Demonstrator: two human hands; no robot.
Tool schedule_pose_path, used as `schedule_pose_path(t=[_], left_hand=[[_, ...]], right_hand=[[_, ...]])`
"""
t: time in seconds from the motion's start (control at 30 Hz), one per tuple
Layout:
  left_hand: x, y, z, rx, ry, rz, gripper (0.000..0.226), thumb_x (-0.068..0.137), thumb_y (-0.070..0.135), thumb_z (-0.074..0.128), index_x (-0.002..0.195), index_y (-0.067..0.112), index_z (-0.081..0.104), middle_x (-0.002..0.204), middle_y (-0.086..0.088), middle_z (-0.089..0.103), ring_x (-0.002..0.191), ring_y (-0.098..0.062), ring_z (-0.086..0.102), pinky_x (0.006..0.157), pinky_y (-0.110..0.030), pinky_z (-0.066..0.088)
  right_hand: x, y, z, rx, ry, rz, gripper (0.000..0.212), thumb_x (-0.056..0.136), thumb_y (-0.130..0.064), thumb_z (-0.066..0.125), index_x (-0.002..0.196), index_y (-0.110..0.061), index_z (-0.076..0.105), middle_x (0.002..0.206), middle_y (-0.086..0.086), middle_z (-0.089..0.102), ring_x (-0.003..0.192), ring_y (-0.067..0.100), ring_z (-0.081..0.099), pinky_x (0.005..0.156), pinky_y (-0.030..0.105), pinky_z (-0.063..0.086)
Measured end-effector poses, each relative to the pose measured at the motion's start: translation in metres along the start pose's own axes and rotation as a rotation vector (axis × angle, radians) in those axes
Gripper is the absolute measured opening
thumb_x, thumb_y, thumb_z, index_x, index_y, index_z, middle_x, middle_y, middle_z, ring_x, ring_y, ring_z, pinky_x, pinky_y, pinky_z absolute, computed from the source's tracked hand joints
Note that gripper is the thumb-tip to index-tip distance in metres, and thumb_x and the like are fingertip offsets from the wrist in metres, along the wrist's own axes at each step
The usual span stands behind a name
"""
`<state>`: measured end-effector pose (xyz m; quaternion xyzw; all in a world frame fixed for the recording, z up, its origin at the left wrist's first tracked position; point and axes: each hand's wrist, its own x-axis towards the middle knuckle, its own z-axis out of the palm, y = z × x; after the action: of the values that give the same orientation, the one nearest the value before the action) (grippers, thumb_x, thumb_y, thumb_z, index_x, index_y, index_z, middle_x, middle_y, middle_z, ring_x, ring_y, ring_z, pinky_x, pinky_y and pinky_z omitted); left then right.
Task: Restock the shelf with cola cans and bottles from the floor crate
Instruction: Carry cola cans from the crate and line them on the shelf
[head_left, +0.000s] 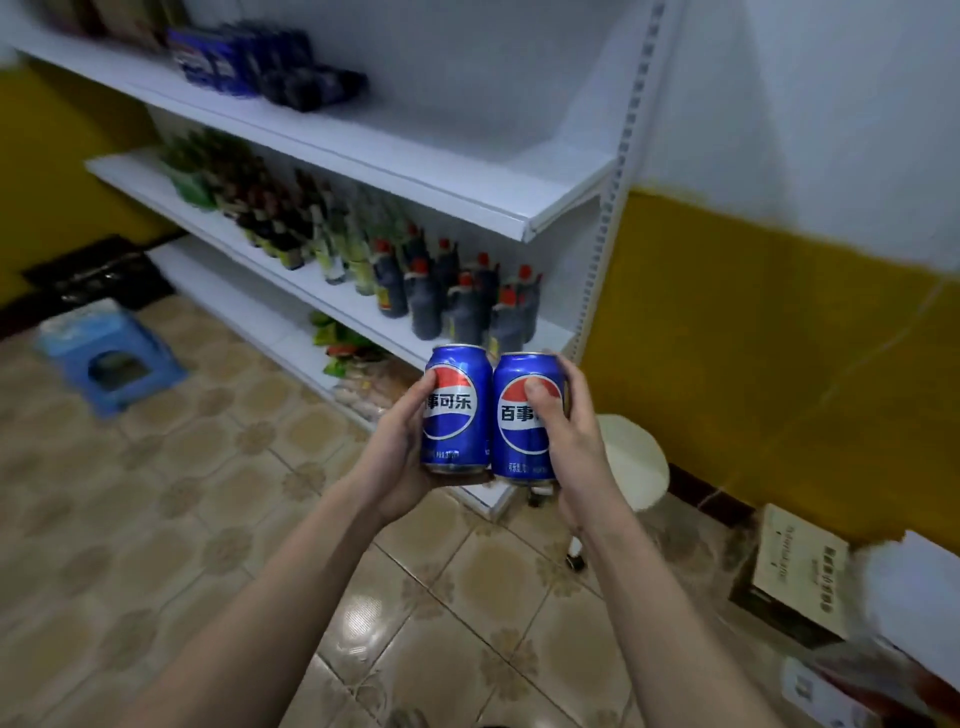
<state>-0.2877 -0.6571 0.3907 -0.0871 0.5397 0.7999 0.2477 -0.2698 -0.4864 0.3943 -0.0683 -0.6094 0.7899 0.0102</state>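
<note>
While we look down across the room, the white shelf unit (395, 156) fills the upper left and centre of the frame, running from the top left corner down toward the middle. Behind and to the right of it we see a wall (779, 291) painted white above and yellow below. A tiled floor (171, 519) takes up the lower left and centre.

On the top shelf board, at the upper left, we see a blurred cluster of blue cans (218, 62) with dark bottles (311, 83) just beside them. The middle board carries a long row of green and dark bottles, ending in dark bottles with red caps (457, 301) just above our hands. Packets in green and pale wrappers (348, 364) lie on the lowest board.

At the left edge, a blue plastic stool (109, 358) stands on the floor. A pale round stool (634, 462) sits right of centre, partly behind our right wrist. A cardboard box (795, 571) rests on the floor at the lower right.

At the centre of the frame, our left hand (400, 447) curls around the left cola can (457, 410), thumb across its front. Our right hand (566, 431) grips the right cola can (524, 415) in the same way, thumb on the logo. Both cans are upright, side by side and touching, held in the air in front of the lower shelf boards.
</note>
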Motion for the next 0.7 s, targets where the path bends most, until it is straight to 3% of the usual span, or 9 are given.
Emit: schedule_pose_path(t=[0.23, 0.57, 0.7], left_hand=[[-0.024, 0.096, -0.146, -0.010, 0.166, 0.143, 0.061, 0.089, 0.062, 0.048, 0.132, 0.019, 0.060, 0.126, -0.008, 0.070, 0.112, -0.035, 0.067, 0.089, -0.055, 0.054], [-0.009, 0.210, -0.272, -0.056, 0.283, 0.332, 0.057, 0.096, 0.058, 0.039, 0.134, 0.021, 0.059, 0.127, -0.007, 0.069, 0.113, -0.033, 0.067, 0.089, -0.054, 0.055], [0.026, 0.264, -0.305, -0.023, 0.345, 0.362, 0.065, 0.082, 0.059, 0.060, 0.132, 0.018, 0.058, 0.120, -0.007, 0.072, 0.109, -0.031, 0.070, 0.084, -0.051, 0.058]], right_hand=[[0.057, 0.014, 0.176, 0.010, -0.188, -0.015, 0.040, 0.095, -0.031, 0.063, 0.131, -0.039, 0.050, 0.114, -0.008, 0.067, 0.092, 0.009, 0.072, 0.069, 0.027, 0.059], [0.157, 0.003, 0.342, -0.017, -0.404, -0.076, 0.045, 0.096, -0.027, 0.063, 0.138, -0.030, 0.047, 0.115, -0.003, 0.068, 0.090, 0.010, 0.073, 0.067, 0.023, 0.057], [0.218, -0.002, 0.395, 0.005, -0.453, -0.111, 0.042, 0.095, -0.027, 0.063, 0.134, -0.030, 0.049, 0.119, 0.002, 0.068, 0.094, 0.014, 0.073, 0.070, 0.029, 0.059]])
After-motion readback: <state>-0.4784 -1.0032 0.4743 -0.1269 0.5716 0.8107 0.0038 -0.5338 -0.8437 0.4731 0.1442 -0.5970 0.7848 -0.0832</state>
